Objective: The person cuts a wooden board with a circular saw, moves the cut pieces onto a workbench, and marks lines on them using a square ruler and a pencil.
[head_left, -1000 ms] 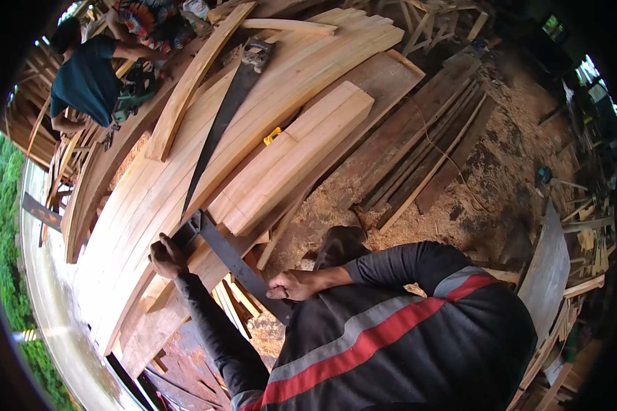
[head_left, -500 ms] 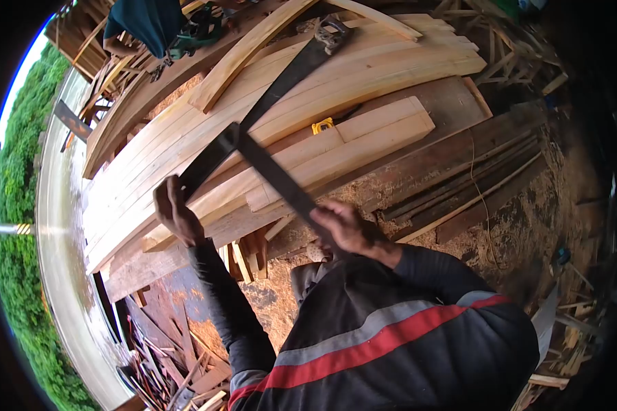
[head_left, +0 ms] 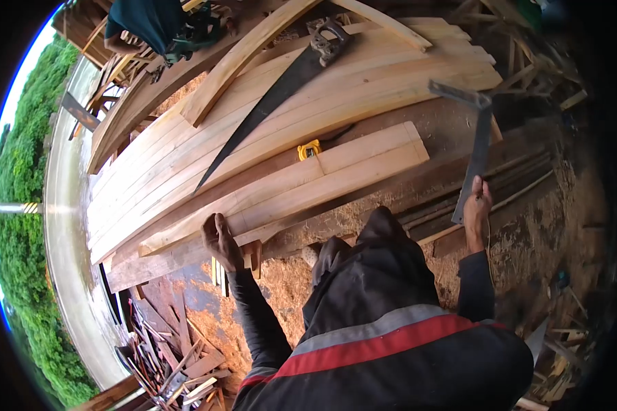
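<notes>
My right hand [head_left: 478,205] grips the blade of a carpenter's square [head_left: 482,147], held out to the right past the bench. The square's stock points back to the left. My left hand [head_left: 223,243] is at the front edge of a wooden plank [head_left: 336,171], its fingers curled against the edge. Pencil-like lines cross the plank. A yellow tape measure [head_left: 309,149] sits at the plank's back edge. Farther back, a handsaw [head_left: 281,92] lies across several pale boards [head_left: 384,68], its handle at the upper right.
Another person's dark garment [head_left: 140,27] shows at the upper left beside a green power tool [head_left: 192,41]. Curved timber pieces [head_left: 247,58] lie over the boards. Scrap wood [head_left: 178,356] is heaped at lower left; sawdust covers the ground [head_left: 281,294]. Dark lengths of wood [head_left: 445,212] lie at right.
The square has swung from above the plank, between both hands, to the far right in my right hand. My left hand has let go of it and come down to the plank's front edge.
</notes>
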